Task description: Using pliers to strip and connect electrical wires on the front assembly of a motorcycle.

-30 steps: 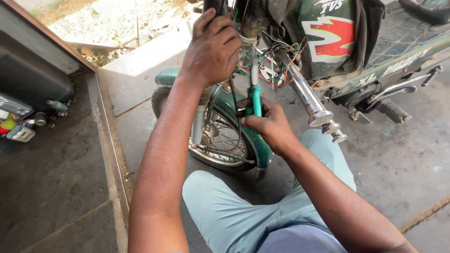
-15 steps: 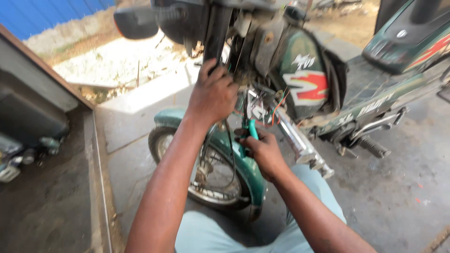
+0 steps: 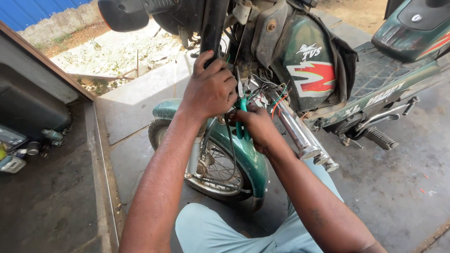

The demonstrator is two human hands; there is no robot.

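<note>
A dark green moped (image 3: 304, 70) stands in front of me, its front wheel (image 3: 206, 164) and green mudguard (image 3: 243, 154) near my knees. My left hand (image 3: 208, 89) is closed around the fork area just under the headlight housing, beside a bundle of loose coloured wires (image 3: 269, 96). My right hand (image 3: 255, 126) grips green-handled pliers (image 3: 242, 119) whose tip points up into the wires. The pliers' jaws are hidden between my hands.
A chrome fork tube (image 3: 302, 138) angles down to the right. The footrest (image 3: 377, 138) and seat (image 3: 384, 70) lie right. A raised dark ledge (image 3: 47, 187) with small bottles (image 3: 33, 147) is on the left. Concrete floor (image 3: 398, 187) surrounds the moped.
My view has tilted up, showing more of the moped's tank and headlight. Both hands have stayed at the fork and wires, with the pliers still in the right hand.
</note>
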